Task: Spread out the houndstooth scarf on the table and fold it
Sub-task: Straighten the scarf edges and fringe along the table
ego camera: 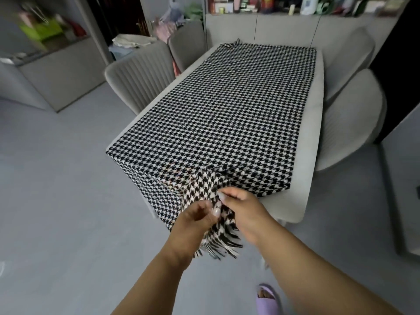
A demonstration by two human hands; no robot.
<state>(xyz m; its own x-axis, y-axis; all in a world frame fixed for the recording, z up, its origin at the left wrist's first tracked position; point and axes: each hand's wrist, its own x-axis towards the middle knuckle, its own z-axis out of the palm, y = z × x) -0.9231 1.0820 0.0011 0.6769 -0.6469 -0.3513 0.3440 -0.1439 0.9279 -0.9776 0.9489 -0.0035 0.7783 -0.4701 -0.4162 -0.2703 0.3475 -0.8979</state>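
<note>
- We see the black-and-white houndstooth woven scarf (227, 114) lying flat along the pale grey rounded-corner table (316, 114), its long axis running away from us toward the far end of the tabletop.
- Its far end reaches the far table edge, where a small tuft of fringe (234, 42) shows at the far left corner.
- The near end spills over the near table edge and hangs down, the fringed tip (221, 244) pointing toward us and the floor.
- The scarf sits toward the left of the tabletop, its left edge along the table's left edge; a bare strip of table shows on the right.
- Our left hand (193, 220) pinches the gathered near end between thumb and fingers.
- Our right hand (244, 209) grips the same bunched end just beside the left, fingers closed on the cloth.
- Grey ribbed upholstered chairs (141, 73) stand at both long sides.
- A lilac slipper (267, 298) shows on the grey floor below.
</note>
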